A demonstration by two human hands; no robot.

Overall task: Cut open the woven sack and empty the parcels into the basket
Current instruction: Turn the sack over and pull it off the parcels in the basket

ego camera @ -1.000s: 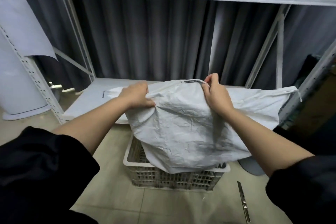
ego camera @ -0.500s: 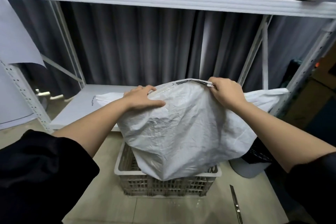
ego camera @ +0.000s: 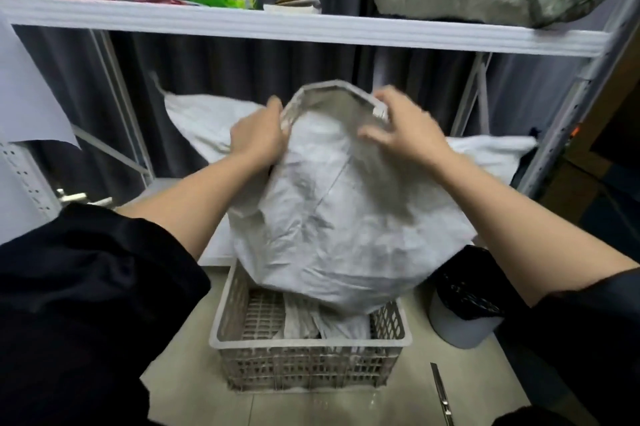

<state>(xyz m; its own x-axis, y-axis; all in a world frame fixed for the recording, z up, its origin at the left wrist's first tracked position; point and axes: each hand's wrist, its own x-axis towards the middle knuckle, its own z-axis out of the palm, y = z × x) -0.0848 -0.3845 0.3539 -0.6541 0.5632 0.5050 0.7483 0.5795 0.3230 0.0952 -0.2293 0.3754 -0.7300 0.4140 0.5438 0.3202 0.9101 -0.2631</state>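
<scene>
A white woven sack [ego camera: 332,225] hangs upended over a grey plastic basket [ego camera: 311,344] on the floor. My left hand [ego camera: 258,135] grips the sack's raised seam on the left. My right hand [ego camera: 401,129] rests on the seam's right end, fingers spread and blurred, thumb hooked at the edge. Pale parcels [ego camera: 325,321] lie in the basket under the sack's lower mouth. More of the sack's contents are hidden inside it.
A utility knife [ego camera: 441,394] lies on the floor right of the basket. A bin with a black liner [ego camera: 464,304] stands at the right. Another white sack [ego camera: 207,117] lies on the lower shelf. The upper shelf rail [ego camera: 311,27] runs overhead.
Both hands have lifted the sack's closed end higher and drawn it together. The sack's lower part rose off the basket rim, and parcels now show in the basket.
</scene>
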